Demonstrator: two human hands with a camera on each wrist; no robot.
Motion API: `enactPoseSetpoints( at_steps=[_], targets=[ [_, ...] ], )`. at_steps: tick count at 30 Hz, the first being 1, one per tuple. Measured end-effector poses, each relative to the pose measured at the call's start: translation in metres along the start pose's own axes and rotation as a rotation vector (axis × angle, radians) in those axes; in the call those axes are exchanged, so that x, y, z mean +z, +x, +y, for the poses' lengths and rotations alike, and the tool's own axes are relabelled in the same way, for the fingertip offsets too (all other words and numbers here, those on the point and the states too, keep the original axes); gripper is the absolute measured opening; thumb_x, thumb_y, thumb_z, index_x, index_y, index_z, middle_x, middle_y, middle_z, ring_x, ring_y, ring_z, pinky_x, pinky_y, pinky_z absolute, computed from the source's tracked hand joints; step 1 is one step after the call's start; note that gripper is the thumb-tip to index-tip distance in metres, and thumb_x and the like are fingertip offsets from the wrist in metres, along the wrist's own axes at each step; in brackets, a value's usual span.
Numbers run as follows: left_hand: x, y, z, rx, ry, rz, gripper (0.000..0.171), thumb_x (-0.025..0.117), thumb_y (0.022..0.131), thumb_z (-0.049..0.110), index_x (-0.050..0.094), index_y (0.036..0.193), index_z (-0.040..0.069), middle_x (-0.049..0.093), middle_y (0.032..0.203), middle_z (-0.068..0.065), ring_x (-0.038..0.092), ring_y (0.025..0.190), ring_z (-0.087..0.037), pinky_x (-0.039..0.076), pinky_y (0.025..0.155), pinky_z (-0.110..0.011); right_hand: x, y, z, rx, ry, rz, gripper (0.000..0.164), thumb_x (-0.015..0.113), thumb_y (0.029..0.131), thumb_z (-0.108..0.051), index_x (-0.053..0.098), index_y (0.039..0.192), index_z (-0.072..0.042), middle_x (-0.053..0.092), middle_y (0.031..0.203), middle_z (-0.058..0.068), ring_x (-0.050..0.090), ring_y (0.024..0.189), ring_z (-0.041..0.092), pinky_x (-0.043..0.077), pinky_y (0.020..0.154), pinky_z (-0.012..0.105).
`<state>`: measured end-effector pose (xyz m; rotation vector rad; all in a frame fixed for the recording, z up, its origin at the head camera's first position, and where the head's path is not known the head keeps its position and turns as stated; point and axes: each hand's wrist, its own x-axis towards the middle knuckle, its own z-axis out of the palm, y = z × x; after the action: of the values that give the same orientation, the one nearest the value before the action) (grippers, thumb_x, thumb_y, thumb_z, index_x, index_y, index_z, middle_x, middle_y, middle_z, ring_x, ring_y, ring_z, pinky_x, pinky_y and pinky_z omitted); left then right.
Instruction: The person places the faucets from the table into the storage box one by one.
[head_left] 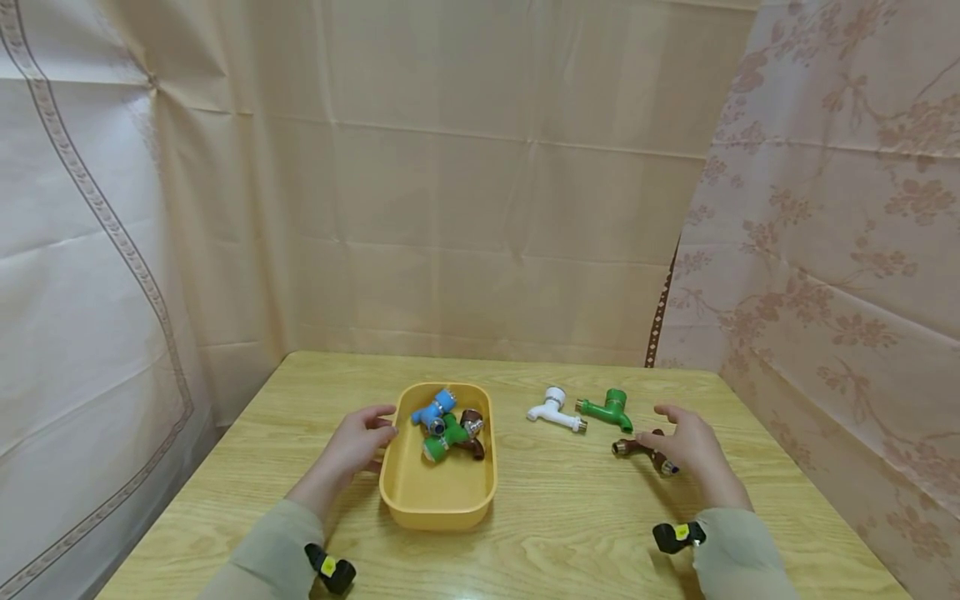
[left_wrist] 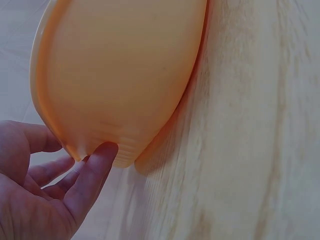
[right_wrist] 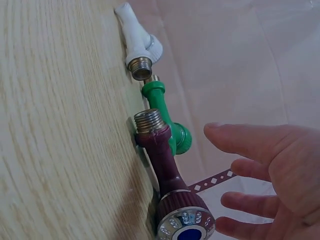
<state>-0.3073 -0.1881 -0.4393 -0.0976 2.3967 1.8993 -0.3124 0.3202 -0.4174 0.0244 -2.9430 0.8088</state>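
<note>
Perhaps we tip the brown tap (right_wrist: 168, 175) over if our right hand (head_left: 692, 450), fingers (right_wrist: 250, 204) spread and holding nothing, closes on it off-centre; it lies on the desk (head_left: 555, 533) just beside those fingers, contact unclear. Our left hand (head_left: 356, 437), relaxed against the yellow tub (head_left: 438, 518), nudges it if it presses too hard. The tap looks glossy dark brown, with a brassy thread (right_wrist: 149, 121) and a silver-faced, blue-centred knob (right_wrist: 185, 219).

2 forearms (head_left: 270, 546) stretched forward; left grip (head_left: 354, 442) loosely bent; right grip (head_left: 692, 450) relaxed, fingers (right_wrist: 250, 204) apart.
</note>
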Motion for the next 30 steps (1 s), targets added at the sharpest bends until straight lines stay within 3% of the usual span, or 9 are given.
enactPoseSetpoints(
  at_steps=[9,16,25,30],
  targets=[
    [-0.001,0.000,-0.001,-0.003,-0.012,-0.004,0.046,0.056,0.091,0.009,0.048,0.136,0.011,0.051,0.119,-0.017,0.056,0.096,-0.032,0.057,0.059,-0.043,0.005,-0.001,0.004,0.045,0.018,-0.066,0.080,0.070,0.082,-0.043,0.038,0.139,0.003,0.037,0.133,0.037,0.041,0.115,0.053,0.043,0.086,0.061],
    [-0.001,0.000,0.000,-0.011,-0.042,-0.009,0.046,0.057,0.091,0.009,0.048,0.136,0.012,0.051,0.119,-0.016,0.056,0.097,-0.032,0.057,0.061,-0.044,0.007,0.000,0.009,0.039,-0.007,-0.079,0.073,0.072,0.082,-0.035,0.042,0.136,0.004,0.044,0.128,0.036,0.047,0.111,0.050,0.047,0.081,0.056],
    [-0.001,0.000,0.001,0.001,-0.032,-0.014,0.046,0.056,0.092,0.010,0.047,0.137,0.012,0.051,0.118,-0.016,0.058,0.095,-0.030,0.057,0.060,-0.044,0.010,0.000,0.010,0.071,0.022,-0.109,0.063,0.072,0.083,-0.024,0.047,0.134,0.003,0.051,0.127,0.028,0.053,0.105,0.037,0.048,0.077,0.047],
    [-0.001,-0.001,0.000,-0.005,-0.040,-0.009,0.046,0.057,0.091,0.010,0.048,0.137,0.012,0.052,0.117,-0.016,0.057,0.095,-0.031,0.057,0.060,-0.044,0.010,0.000,0.012,0.071,0.053,-0.126,0.062,0.072,0.082,-0.020,0.047,0.133,0.005,0.049,0.127,0.030,0.051,0.109,0.040,0.048,0.080,0.050]
  ],
)
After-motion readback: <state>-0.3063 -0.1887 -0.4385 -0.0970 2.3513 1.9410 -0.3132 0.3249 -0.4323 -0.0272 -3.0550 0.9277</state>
